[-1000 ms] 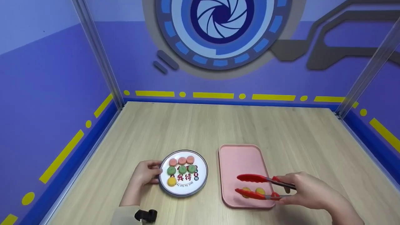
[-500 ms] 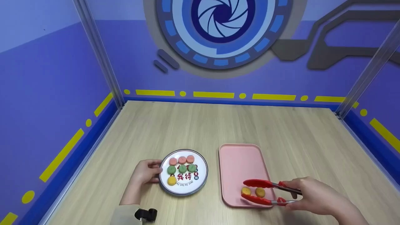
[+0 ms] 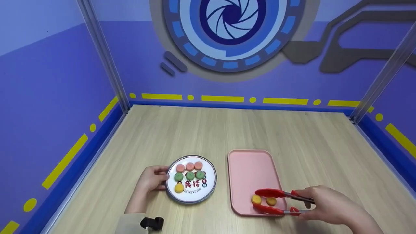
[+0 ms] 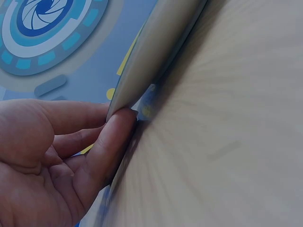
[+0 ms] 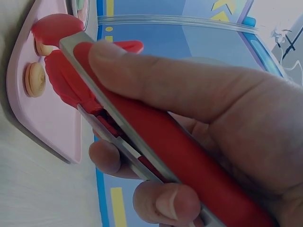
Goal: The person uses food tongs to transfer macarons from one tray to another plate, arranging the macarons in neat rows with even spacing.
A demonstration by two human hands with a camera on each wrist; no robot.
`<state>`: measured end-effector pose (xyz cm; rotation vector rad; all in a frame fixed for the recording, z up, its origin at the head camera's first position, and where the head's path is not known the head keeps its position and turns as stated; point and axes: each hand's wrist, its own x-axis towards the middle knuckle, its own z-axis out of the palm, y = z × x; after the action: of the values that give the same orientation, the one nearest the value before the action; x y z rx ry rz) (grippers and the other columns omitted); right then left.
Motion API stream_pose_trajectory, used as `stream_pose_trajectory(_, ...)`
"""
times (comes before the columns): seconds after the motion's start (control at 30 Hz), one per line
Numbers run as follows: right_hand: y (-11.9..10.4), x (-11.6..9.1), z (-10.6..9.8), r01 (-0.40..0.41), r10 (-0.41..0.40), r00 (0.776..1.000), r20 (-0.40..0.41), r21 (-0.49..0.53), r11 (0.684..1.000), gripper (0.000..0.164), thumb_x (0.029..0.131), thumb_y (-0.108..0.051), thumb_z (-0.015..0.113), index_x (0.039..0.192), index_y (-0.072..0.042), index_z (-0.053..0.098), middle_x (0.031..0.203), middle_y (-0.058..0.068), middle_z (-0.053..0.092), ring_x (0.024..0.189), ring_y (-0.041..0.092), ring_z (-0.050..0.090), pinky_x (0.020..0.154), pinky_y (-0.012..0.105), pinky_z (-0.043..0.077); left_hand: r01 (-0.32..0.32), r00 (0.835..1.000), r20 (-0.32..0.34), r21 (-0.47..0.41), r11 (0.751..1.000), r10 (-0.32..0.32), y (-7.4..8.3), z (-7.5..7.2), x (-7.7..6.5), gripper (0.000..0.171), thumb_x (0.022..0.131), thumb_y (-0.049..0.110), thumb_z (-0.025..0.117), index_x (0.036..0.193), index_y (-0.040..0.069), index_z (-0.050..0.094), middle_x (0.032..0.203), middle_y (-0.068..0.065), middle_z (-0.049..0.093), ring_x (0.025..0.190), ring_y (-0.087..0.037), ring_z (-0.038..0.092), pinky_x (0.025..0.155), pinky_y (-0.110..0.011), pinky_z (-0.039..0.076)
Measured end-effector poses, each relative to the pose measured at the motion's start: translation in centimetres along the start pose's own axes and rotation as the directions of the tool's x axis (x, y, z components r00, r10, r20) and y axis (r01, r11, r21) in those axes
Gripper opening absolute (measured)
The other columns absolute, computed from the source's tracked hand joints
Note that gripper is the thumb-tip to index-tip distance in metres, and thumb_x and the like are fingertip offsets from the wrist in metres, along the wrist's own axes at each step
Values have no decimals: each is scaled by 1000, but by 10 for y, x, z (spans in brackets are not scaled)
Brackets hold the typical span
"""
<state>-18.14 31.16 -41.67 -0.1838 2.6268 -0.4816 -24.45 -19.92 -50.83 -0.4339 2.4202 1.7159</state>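
Observation:
My left hand (image 3: 152, 178) pinches the left rim of a round white plate (image 3: 198, 195) between thumb and fingers; in the left wrist view the underside of the plate (image 4: 156, 42) shows. On it are three pink macarons (image 3: 189, 166), three green macarons (image 3: 190, 175) and one yellow macaron (image 3: 179, 188). My right hand (image 3: 328, 203) grips red-tipped tongs (image 3: 274, 193) over the near end of a pink tray (image 3: 248, 169). Two yellow macarons lie there; the left macaron (image 3: 256, 199) sits between the spread tong tips, the right macaron (image 3: 271, 201) further back between the arms.
The pale wooden table (image 3: 234, 130) reaches back to a blue-purple printed wall (image 3: 224, 87). Side panels with metal corner posts (image 3: 104, 58) stand left and right. A strip of tabletop separates plate and tray. A black wrist strap (image 3: 152, 223) is at the left sleeve.
The tongs have shifted slightly right and toward me, so their tips now stand on either side of the left yellow macaron. The left hand and plate have stayed put.

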Motion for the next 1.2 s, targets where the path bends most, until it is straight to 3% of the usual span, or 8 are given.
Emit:
stream_pose_trajectory(0.8,2,0,-1,1,-1,1000,3,16,1000,62,70,-37,94,126,-18,75,86,-5,69,81,18,57,76,35,57,-8,1000,0,10,1000,8,0,0,1,40,92,-5,67,132,-5,65,103,-14,63,70,-15,63,58,-30,65)
stream_pose_trajectory(1.2,-2,-1,-9,94,-95,995,-34,-18,995,66,71,-41,93,127,-14,74,90,-3,71,82,19,58,73,35,55,-7,1000,-6,20,1000,7,-1,0,1,39,91,-5,68,130,-3,67,102,-12,61,71,-16,63,57,-31,65)
